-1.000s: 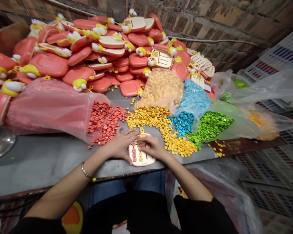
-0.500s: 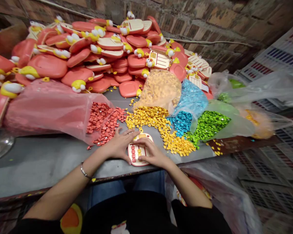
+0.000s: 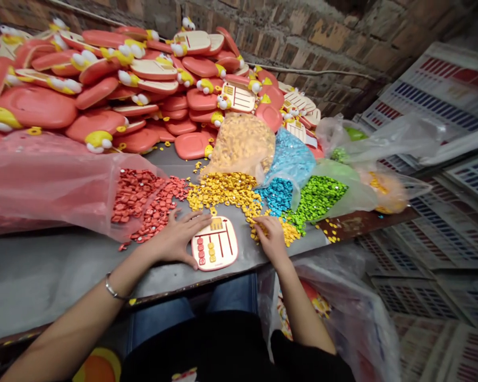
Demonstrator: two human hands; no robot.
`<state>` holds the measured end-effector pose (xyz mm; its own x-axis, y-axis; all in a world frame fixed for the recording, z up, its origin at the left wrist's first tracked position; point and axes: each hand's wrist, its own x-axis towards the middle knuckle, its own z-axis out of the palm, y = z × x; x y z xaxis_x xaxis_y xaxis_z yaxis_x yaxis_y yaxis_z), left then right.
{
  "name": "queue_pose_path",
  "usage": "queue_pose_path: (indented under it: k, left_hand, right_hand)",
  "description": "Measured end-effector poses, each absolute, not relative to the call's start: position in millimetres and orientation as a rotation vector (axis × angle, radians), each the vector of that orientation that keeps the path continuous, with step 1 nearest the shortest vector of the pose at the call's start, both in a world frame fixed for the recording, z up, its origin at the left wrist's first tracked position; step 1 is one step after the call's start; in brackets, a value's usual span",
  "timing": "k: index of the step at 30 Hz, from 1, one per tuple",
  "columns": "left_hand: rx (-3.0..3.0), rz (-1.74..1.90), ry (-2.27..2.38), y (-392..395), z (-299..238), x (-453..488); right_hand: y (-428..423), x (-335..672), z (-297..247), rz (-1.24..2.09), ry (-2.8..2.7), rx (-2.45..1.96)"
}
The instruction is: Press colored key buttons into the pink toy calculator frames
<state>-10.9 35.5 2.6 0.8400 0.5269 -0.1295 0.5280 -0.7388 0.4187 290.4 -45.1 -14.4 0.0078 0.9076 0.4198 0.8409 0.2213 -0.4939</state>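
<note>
The left hand (image 3: pixel 176 239) lies spread open beside a plastic board (image 3: pixel 215 245); the right hand (image 3: pixel 271 239), fingers bunched narrowly, touches yellow beads (image 3: pixel 223 191), its hold unclear.

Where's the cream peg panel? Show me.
In the head view, the cream peg panel lies on the grey table between the left hand and right hand, below the yellow beads.
</note>
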Motion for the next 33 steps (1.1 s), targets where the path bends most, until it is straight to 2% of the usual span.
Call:
queue_pose_path:
  k: [6,11,16,23,27,33]
  left_hand:
    - [2.572,-0.038,0.789,35,7,-10]
    - [2.564,-0.057,0.792,33,11,-9]
    - [2.567,-0.002,0.772,34,6,-11]
    - [2.602,0.060,0.749,35,-2,-13]
    - [2.611,0.054,0.748,35,-2,-13]
    - [2.615,0.063,0.735,35,-2,-14]
  right_hand:
    - [-13,290,-27,-0.154,-2.159,-1.736]
    - [-16,296,-24,-0.032,-2.119,-1.686]
    - [-17,293,-24,-0.066,-2.167,-1.728]
    - [-19,269,-3,0.322,-1.837,-1.427]
    - [-10,246,4,0.553,-1.864,-1.311]
    - [11,242,-5,0.487,-2.109,-1.309]
